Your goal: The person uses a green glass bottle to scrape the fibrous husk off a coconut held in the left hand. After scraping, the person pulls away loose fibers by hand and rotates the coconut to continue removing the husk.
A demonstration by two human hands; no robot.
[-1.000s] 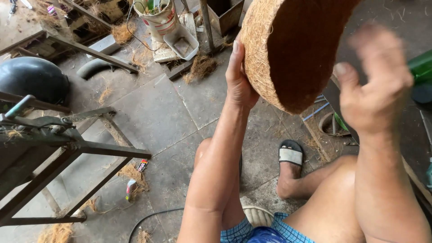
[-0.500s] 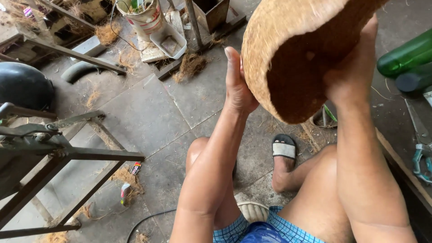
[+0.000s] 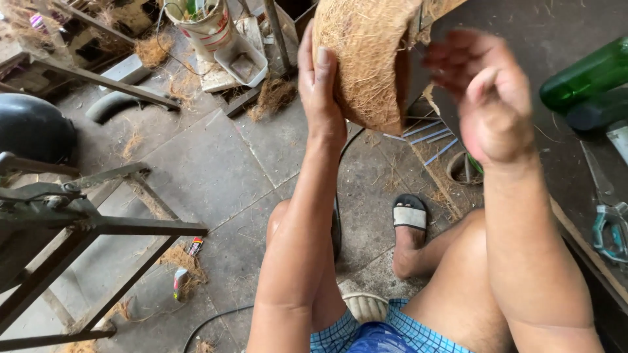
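A round bowl-shaped piece of brown coconut fibre (image 3: 369,62) is held up in front of me, its outer fuzzy side facing left. My left hand (image 3: 319,85) grips its left rim with the fingers flat against the fibre. My right hand (image 3: 481,98) is blurred to the right of the piece, fingers spread, not touching it as far as I can see.
A dark work surface (image 3: 562,163) on the right carries a green bottle (image 3: 585,72) and teal-handled shears (image 3: 611,225). A metal frame (image 3: 85,222) stands at the left. A white bucket (image 3: 199,23), a white tray (image 3: 241,60) and fibre scraps lie on the concrete floor.
The fibre piece has turned from showing its hollow inside to showing its outer side. My right hand has come off its right rim and moved away to the right.
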